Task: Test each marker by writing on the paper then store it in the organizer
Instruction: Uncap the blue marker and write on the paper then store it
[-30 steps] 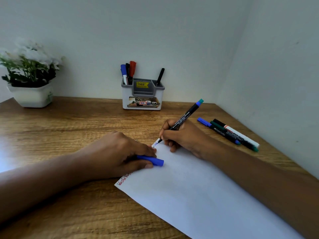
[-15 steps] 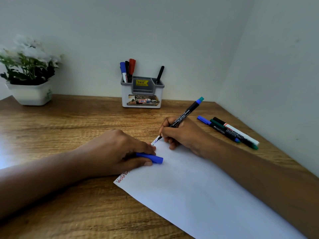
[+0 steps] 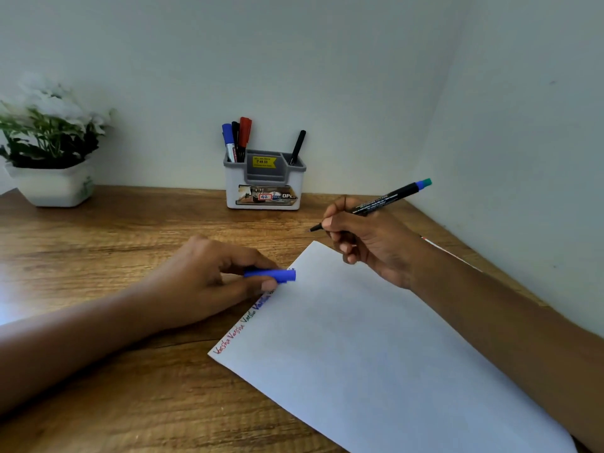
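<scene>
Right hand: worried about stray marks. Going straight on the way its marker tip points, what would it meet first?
Probably the bare table off the corner of the paper; on a flatter line, the left hand. Depth is unclear.

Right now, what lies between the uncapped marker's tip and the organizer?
Nothing but bare wooden desk separates the marker in the right hand from the organizer; the head view shows it.

Counter [image 3: 98,250]: brown wood grain, faintly ridged; its left edge carried a soft sheen.
Paper [image 3: 376,354]: a white sheet, was smooth and matt.
Organizer [image 3: 236,191]: white and grey plastic, smooth; its front label looked glossy.
Marker [image 3: 385,199]: black plastic barrel, slightly shiny, printed in white.
Cap [image 3: 274,275]: blue plastic, smooth.
Pot [image 3: 52,190]: white, smooth, looked glazed.
Wall [image 3: 327,76]: pale and matt.
</scene>
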Motion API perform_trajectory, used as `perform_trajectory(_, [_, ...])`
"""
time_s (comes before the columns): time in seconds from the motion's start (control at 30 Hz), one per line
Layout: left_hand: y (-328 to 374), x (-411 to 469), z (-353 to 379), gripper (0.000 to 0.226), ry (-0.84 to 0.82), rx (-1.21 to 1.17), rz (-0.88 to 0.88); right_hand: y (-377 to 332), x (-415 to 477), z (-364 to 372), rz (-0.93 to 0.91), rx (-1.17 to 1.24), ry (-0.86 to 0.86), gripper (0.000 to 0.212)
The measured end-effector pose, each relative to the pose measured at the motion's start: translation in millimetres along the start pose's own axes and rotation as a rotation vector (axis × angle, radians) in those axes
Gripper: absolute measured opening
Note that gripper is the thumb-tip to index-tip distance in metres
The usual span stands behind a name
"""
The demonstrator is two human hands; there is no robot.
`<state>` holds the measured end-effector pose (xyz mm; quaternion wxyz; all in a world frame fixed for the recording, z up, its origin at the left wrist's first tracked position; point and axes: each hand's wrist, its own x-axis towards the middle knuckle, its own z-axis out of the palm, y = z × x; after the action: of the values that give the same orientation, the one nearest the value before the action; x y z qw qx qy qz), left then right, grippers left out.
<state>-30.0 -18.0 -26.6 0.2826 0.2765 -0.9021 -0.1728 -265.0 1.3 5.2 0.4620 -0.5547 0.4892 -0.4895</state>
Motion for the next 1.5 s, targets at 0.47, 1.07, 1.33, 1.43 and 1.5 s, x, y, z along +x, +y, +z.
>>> perform_trajectory(0.47, [-8,4,-2,0.037,0.225,-0.229,-0.137,-13,-15,15,-0.058,0.2,-0.135,0.018])
perform_trajectory(1.07, [2,-2,2,0.033,0.214,-0.152,-0.058,-1,-21,45,-0.137,-0.03,-0.092,0.015])
perform_trajectory(1.33, [11,5,3,0.024,0.253,-0.191,-0.137,-5,-23,44,-0.199,-0.058,-0.051,0.01])
perform_trajectory(1.43, [18,13,0,0.032,0.27,-0.283,-0.183,-12,-24,38,-0.279,-0.039,-0.051,0.009])
perform_trajectory(1.5, [16,19,-7,0.039,0.309,-0.324,-0.236,-21,-21,29,-0.31,0.009,0.041,0.007])
